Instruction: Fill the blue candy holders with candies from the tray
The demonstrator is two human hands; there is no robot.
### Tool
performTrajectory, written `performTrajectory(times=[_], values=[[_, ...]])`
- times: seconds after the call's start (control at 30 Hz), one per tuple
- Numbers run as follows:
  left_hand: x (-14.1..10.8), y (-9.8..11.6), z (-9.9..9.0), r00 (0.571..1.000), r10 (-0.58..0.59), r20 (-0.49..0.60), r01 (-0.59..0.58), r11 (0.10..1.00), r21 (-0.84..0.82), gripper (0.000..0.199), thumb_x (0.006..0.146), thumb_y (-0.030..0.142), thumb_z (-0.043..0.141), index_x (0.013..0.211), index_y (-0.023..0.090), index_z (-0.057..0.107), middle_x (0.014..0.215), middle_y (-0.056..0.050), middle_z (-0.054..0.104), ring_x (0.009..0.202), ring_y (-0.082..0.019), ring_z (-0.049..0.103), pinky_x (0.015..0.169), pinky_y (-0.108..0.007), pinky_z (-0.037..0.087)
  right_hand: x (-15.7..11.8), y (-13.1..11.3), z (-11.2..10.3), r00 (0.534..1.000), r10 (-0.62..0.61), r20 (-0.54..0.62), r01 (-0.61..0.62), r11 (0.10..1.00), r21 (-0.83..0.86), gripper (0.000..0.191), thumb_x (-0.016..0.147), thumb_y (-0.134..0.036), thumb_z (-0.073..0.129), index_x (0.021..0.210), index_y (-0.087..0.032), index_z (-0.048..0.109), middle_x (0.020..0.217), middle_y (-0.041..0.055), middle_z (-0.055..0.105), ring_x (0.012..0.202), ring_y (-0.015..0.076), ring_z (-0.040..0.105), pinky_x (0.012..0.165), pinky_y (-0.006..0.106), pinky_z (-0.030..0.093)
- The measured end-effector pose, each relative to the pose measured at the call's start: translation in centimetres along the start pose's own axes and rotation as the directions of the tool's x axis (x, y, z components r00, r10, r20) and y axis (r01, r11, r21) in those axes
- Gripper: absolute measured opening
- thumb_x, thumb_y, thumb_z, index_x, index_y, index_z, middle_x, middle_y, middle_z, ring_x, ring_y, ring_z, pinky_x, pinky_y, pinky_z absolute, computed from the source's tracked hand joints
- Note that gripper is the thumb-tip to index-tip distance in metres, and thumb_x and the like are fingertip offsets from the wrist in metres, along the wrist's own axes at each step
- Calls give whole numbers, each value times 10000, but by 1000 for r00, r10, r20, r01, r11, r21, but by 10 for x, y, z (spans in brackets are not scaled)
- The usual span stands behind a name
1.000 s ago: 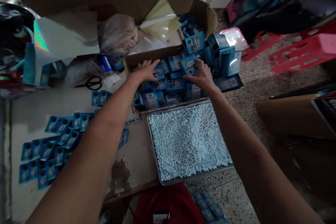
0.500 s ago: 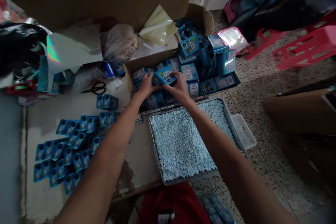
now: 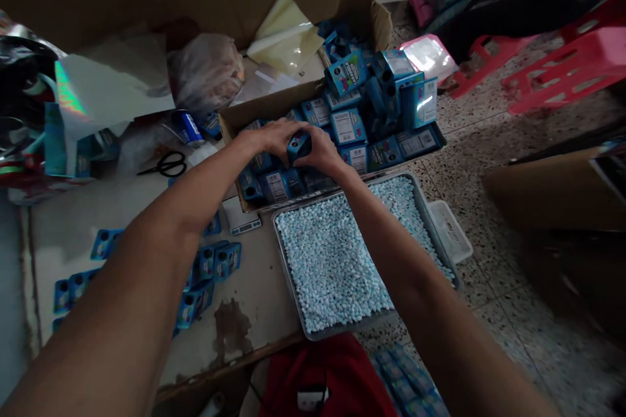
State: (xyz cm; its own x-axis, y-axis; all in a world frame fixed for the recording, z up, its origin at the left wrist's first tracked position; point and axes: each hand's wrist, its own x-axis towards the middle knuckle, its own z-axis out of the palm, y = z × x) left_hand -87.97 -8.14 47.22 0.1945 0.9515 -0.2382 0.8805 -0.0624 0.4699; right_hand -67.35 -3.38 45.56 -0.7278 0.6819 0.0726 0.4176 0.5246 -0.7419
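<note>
My left hand [image 3: 268, 135] and my right hand [image 3: 321, 151] meet over the near part of an open cardboard box [image 3: 233, 118] and both grip one small blue carton [image 3: 298, 142]. The box is heaped with several more blue cartons [image 3: 364, 104], some standing, some lying flat. Just in front of the box lies a metal tray [image 3: 443, 247] filled with small pale blue candies [image 3: 337, 254]. My forearms cross the table from the bottom of the view.
Flat blue carton blanks [image 3: 210, 270] lie on the worn table at the left, with black scissors [image 3: 165, 165], a small scale [image 3: 239, 218], a bagged lump [image 3: 208, 71] and foil sheets behind. A red cloth [image 3: 327, 374] is below. Red plastic stools [image 3: 562, 68] stand on the floor at right.
My right hand carried a blue carton from the box's middle toward the near left part. My left hand came in beside it, and both now grip it.
</note>
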Motion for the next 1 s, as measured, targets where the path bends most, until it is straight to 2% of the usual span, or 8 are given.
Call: performTrajectory(times=[0.17,0.3,0.47,0.57,0.7,0.77,0.9,1.0], values=[[14,4,4,986,-140,91,121,974,189,985,531,331,937,1426,189,550,1463,-169,600,1404,-434,538,1165,-538,449,-88,-2,-63,954,112,-278,-47,971,233,269,879,-373,791,1106,-244,725,1177,81,755,1126,279,713,1031,467,591],[8,16,-8,985,-101,140,60,961,271,860,587,333,874,1372,164,563,1366,-158,638,1272,-385,619,1085,-475,502,-150,-12,-72,839,434,-329,-175,787,592,286,899,-515,754,939,-235,712,844,20,749,797,204,712,793,374,618],[-26,67,6,969,-30,-247,86,972,220,775,682,386,852,1364,168,555,1329,-165,657,1230,-373,625,1096,-480,498,-130,-30,-48,858,457,-234,-163,673,721,606,869,-668,748,1297,-258,622,1121,86,771,1009,240,756,914,418,643],[-46,121,35,862,-10,-507,103,982,155,665,819,385,767,1393,142,535,1300,-198,661,1209,-381,627,1087,-515,496,-110,-41,-41,897,399,-191,-193,742,642,955,767,-676,836,1533,-254,452,1500,167,627,1367,335,640,1143,533,560],[-73,193,58,723,-61,-688,108,994,25,596,935,352,672,1466,143,500,1319,-209,650,1255,-373,618,1134,-545,468,-129,-49,-63,908,377,-182,-226,807,546,1022,704,-565,894,1557,-248,429,1516,162,612,1426,385,592,1216,585,498],[-97,221,52,753,-73,-654,65,997,-37,775,906,417,743,1570,180,420,1400,-195,620,1323,-382,594,1166,-561,455,-161,-56,-87,936,306,-174,-174,831,528,961,720,-488,882,1546,-267,445,1447,134,656,1359,363,642,1171,560,542],[-160,256,37,940,-30,-339,-65,962,-266,1202,713,619,917,1681,291,284,1585,-146,526,1445,-418,542,1196,-567,472,-244,-78,-127,999,34,-11,-24,874,486,941,691,-347,906,1522,-304,466,1454,99,660,1325,328,670,1105,498,593],[-197,272,65,999,-26,-37,3,855,-519,1133,711,583,932,1642,306,350,1610,-129,534,1430,-396,584,1167,-524,518,-301,-84,-122,988,2,154,-68,904,423,900,683,-248,905,1481,-304,493,1413,105,688,1257,318,705,1047,481,614]])
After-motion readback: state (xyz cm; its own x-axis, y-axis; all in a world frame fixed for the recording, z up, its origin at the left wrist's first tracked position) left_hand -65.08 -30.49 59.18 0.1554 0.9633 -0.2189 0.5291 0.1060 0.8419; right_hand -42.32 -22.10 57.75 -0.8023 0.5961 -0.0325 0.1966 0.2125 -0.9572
